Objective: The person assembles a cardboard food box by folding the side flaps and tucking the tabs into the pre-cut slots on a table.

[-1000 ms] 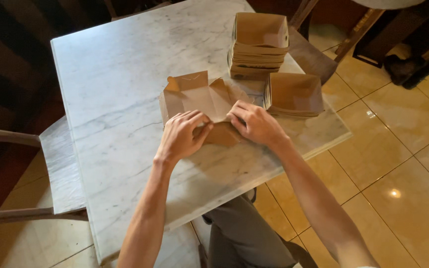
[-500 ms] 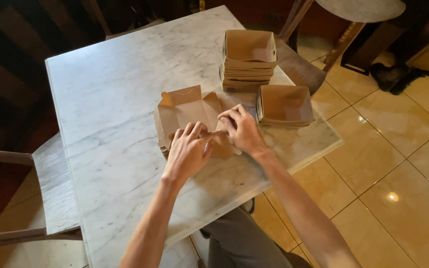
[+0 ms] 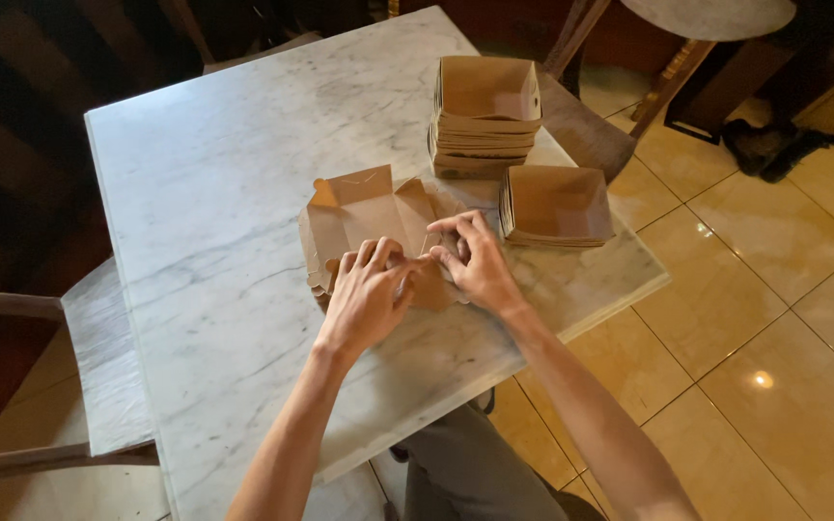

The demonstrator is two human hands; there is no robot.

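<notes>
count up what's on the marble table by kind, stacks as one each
stacks of folded brown paper trays: 2, tall stack and short stack
pile of flat unfolded tray blanks: 1
hands on that pile: 2, left hand and right hand
total: 5

Brown flat carton [image 3: 369, 217] beside two brown tray stacks [image 3: 485, 116].

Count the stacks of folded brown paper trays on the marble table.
2. A taller stack of trays stands at the table's far edge; a shorter stack sits just right of the right hand. Both hands work an unfolded carton blank beside them.
</notes>
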